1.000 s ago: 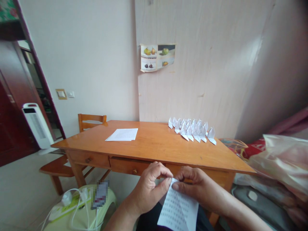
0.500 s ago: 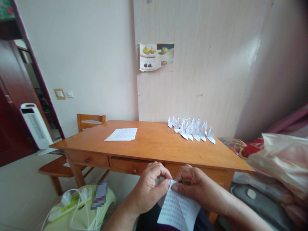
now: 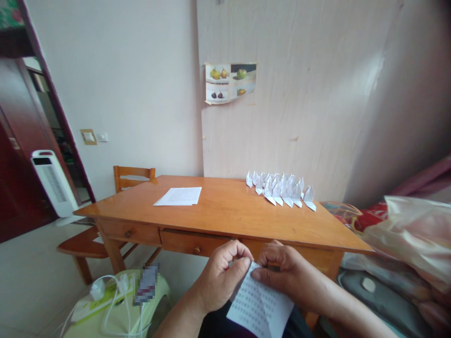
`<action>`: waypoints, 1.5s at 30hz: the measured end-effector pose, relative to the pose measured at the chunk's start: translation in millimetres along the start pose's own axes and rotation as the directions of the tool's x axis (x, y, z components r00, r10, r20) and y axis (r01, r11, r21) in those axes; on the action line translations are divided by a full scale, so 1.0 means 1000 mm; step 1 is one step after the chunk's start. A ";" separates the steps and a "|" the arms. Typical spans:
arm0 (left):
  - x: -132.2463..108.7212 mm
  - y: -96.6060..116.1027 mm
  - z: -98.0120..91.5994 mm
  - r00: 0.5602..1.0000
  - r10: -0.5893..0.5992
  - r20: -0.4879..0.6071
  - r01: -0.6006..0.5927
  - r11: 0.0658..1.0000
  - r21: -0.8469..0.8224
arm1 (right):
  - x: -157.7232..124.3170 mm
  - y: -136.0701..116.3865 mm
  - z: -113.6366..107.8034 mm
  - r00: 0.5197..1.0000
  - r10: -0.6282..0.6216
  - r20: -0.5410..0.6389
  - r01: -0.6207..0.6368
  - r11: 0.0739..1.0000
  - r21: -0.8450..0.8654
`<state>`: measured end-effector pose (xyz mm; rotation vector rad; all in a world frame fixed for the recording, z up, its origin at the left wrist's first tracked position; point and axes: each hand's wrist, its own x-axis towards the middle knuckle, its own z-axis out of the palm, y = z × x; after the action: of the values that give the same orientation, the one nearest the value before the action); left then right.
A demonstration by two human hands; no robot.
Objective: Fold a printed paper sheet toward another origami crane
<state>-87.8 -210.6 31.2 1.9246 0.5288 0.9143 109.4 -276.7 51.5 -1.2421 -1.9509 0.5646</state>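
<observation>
A printed sheet of paper [image 3: 259, 305] with a diagonal crease hangs over my lap, its upper corner between my two hands. My left hand [image 3: 225, 274] is closed, thumb and index finger pinching the corner's left side. On the right of the same corner, my right hand [image 3: 282, 270] is closed with its thumb laid on the paper. Several folded paper figures [image 3: 278, 190] with pointed tips stand in rows at the table's far right. A stack of printed sheets [image 3: 179, 196] lies flat on the table's left part.
The wooden table [image 3: 218, 211] has drawers along its front edge. On the left stand a chair [image 3: 134, 178], a bench [image 3: 84, 246] and a green stool [image 3: 102, 324] bearing a power strip [image 3: 93, 305] with cables. Plastic bags [image 3: 412, 234] are piled at the right.
The lower part of the sheet has shifted slightly left and spread a little. My left hand has moved slightly down. Both hands keep their pinch at the corner.
</observation>
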 end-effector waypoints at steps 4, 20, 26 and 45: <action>0.000 0.001 0.000 1.000 0.005 -0.006 -0.005 1.000 0.010 | 0.001 0.004 0.000 1.000 0.017 -0.005 -0.017 1.000 0.017; 0.001 -0.005 0.003 0.997 0.062 -0.050 -0.055 0.988 0.142 | 0.002 0.005 0.004 0.998 0.007 -0.062 -0.012 0.996 -0.086; 0.003 -0.006 0.006 0.997 0.018 -0.072 -0.017 1.000 0.017 | 0.002 0.012 0.005 0.994 0.093 -0.052 -0.095 0.995 -0.037; 0.022 -0.053 0.005 0.786 -0.285 -0.549 0.079 0.926 -0.368 | -0.001 0.035 0.023 0.908 0.419 0.016 -0.293 0.607 0.739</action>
<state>-70.0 -172.4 -8.5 1.2318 0.8554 1.3876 112.0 -261.8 13.0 -1.0807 -1.1075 1.2684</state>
